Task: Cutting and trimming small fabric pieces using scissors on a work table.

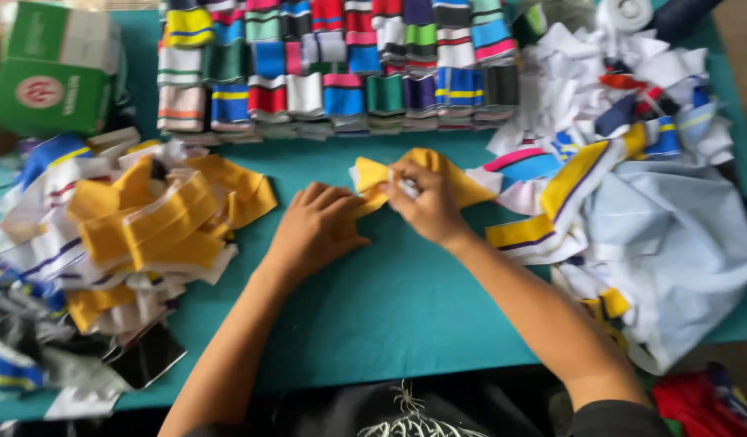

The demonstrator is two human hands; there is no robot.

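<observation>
The teal desk (389, 324) is carrying everything, and you are working near its middle, a little toward the far edge. Along that far edge, folded striped knit bands (333, 69) are standing in tidy rows, probably sorted work. Toward the right edge a loose heap of white and striped pieces (632, 121) is spilling over pale blue cloth (673, 235), within reach of your right arm. By the left edge a pile of yellow and white bands (138, 226) is lying loose, with a green box (49, 73) at the far left corner. The yellow knit band (438, 166) is lying flat between your hands, its long axis running roughly left to right, the right end pointing toward the heap. Your left hand (317, 231) is resting palm down with fingers pressed together, seemingly pinning the band's near left end so it cannot slide. Your right hand (426, 202) is curling over the band's middle, fingertips pinching a small white piece (407, 188) against the yellow fabric, likely to keep it aligned
</observation>
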